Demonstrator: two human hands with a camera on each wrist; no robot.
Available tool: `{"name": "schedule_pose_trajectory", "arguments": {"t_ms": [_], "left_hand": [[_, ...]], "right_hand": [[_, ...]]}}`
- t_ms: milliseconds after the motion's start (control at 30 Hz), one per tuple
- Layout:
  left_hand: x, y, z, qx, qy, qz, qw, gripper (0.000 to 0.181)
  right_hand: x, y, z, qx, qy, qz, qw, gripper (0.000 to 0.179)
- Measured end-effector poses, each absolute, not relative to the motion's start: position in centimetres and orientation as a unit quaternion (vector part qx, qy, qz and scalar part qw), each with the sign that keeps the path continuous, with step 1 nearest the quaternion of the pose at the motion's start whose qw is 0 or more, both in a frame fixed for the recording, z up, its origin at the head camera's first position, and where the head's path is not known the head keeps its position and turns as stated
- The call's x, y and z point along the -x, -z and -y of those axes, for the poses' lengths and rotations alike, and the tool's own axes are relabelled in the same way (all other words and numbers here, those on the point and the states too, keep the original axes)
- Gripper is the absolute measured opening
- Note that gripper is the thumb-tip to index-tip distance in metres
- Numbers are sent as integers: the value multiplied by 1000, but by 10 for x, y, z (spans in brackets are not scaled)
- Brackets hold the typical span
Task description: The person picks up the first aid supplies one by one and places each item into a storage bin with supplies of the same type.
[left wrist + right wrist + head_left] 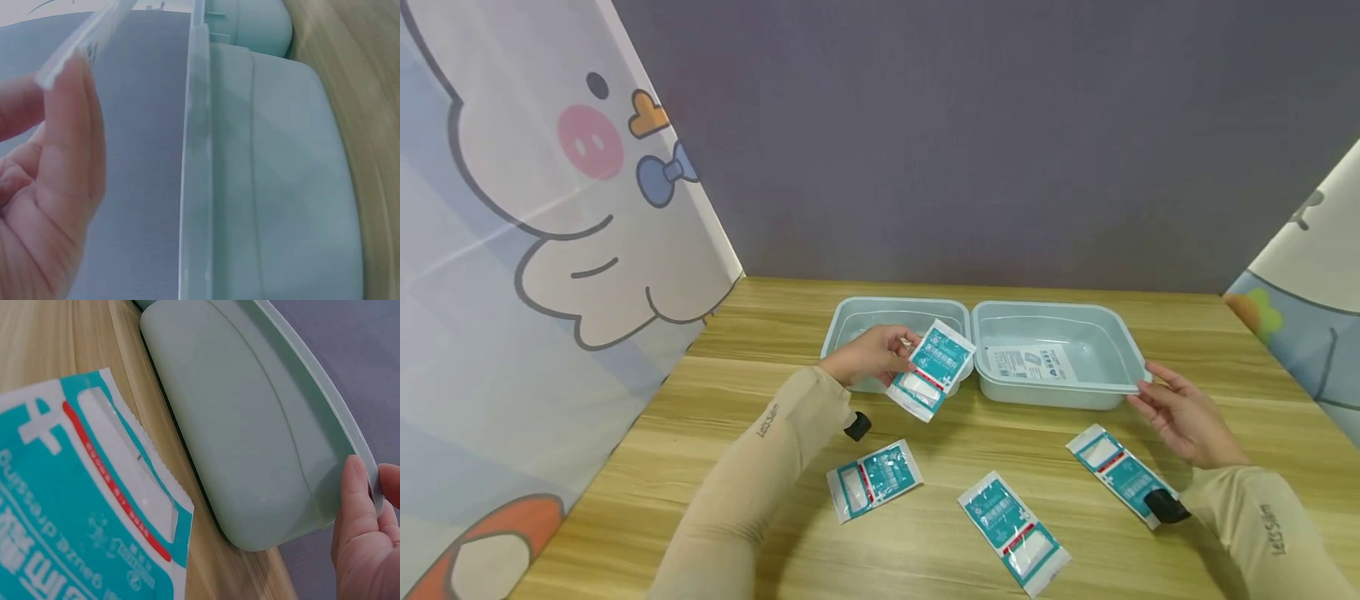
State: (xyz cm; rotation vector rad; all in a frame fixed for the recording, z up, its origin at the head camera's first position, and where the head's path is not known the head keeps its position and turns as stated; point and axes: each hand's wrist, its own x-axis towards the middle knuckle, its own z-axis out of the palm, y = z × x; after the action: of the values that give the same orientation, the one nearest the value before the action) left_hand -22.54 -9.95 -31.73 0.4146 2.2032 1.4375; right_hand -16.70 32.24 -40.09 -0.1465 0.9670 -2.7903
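Note:
My left hand [874, 354] pinches a teal-and-white gauze dressing packet [934, 367] by its side, above the front rim of the left light-blue plastic tray [850, 312]. In the left wrist view only an edge of that packet [65, 59] shows beyond the fingers. My right hand [1183, 412] grips the front right corner of the right tray [1052, 395], thumb and fingers on either side of its rim in the right wrist view. A second gauze dressing packet [1120, 471] lies on the table beside the right hand, partly covered by the black wrist piece.
Two more gauze dressing packets, one at the left [875, 481] and one at the middle [1013, 533], lie flat on the wooden table [760, 375]. The trays stand side by side; a printed label [1030, 362] sits in the right one. A grey panel [970, 150] rises behind.

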Motion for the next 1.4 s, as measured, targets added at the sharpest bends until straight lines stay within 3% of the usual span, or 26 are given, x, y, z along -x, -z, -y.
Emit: {"name": "schedule_pose_trajectory", "arguments": {"t_ms": [600, 1400], "left_hand": [[240, 324, 68, -100, -563, -803, 171, 32], [249, 330, 17, -130, -553, -812, 135, 33]], "right_hand": [[170, 397, -323, 63, 930, -349, 101, 29], [169, 400, -321, 38, 931, -354, 81, 31]]}}
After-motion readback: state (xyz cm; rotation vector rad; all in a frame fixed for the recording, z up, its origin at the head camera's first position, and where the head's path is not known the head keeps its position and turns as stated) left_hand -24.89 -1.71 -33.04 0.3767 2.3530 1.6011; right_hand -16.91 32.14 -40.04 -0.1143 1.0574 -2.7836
